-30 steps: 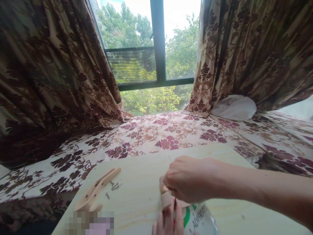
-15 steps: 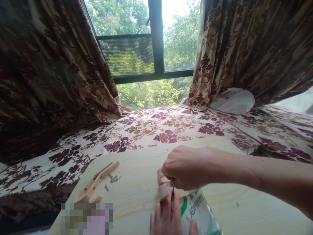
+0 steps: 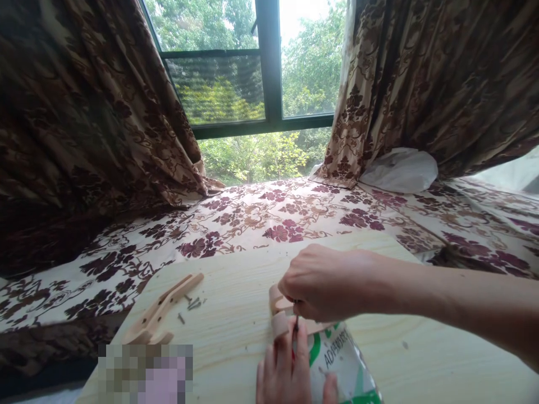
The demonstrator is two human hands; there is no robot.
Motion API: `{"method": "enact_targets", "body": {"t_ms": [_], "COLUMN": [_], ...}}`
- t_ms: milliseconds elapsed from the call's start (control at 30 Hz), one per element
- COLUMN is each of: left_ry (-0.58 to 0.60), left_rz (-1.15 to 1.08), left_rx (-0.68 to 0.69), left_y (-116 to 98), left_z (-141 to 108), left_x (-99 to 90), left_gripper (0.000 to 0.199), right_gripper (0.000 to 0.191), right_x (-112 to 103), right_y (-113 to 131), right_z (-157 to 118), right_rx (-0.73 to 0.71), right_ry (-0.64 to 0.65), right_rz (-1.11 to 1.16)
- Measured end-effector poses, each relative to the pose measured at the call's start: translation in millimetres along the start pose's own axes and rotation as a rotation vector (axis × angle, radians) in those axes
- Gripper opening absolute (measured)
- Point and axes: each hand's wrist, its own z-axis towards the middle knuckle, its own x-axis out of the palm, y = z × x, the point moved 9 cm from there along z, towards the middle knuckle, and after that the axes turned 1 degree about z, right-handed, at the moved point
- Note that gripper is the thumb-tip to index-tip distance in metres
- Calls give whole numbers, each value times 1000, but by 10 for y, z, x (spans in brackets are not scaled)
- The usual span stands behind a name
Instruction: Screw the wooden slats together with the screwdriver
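Observation:
My right hand is closed around something small and mostly hidden, with a thin dark shaft pointing down from it. Below it, my left hand has its fingers pressed on a light wooden piece, close to the shaft's tip. The wooden piece has curved ends and lies partly over a white and green printed package. To the left, two slim wooden parts with dark holes lie side by side. Several screws are beside them.
The pale wooden board bears all these things. Behind it spreads a floral cloth, reaching to a window between patterned curtains. A white plastic bag rests by the right curtain. Something blurred out is at the lower left.
The whole view has shifted slightly, with the board and window a little higher in the picture. Both hands keep nearly the same hold and place on the wooden piece.

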Motion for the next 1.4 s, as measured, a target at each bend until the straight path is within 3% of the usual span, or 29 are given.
{"method": "enact_targets", "body": {"t_ms": [200,433,1000,1200,1400], "left_ry": [-68,-50,-14,-50,-74], "left_rz": [-3,2,-32,-42,-9], "left_rx": [-12,-34,-37,-27,-23], "left_y": [3,-4,20,31,13], "left_z": [-22,-12,-45,-58,-34], "left_x": [-21,-22,45,43,12], "left_gripper": [43,44,46,44,44], "right_gripper": [28,12,17,20,11], "right_x": [-43,20,27,-63,-16], "right_y": [52,64,44,18,27], "right_z": [2,30,38,-11,-44], "right_rx": [-59,-82,-50,-20,-54], "right_ry": [43,48,63,65,96], "right_rz": [10,0,27,4,-5]}}
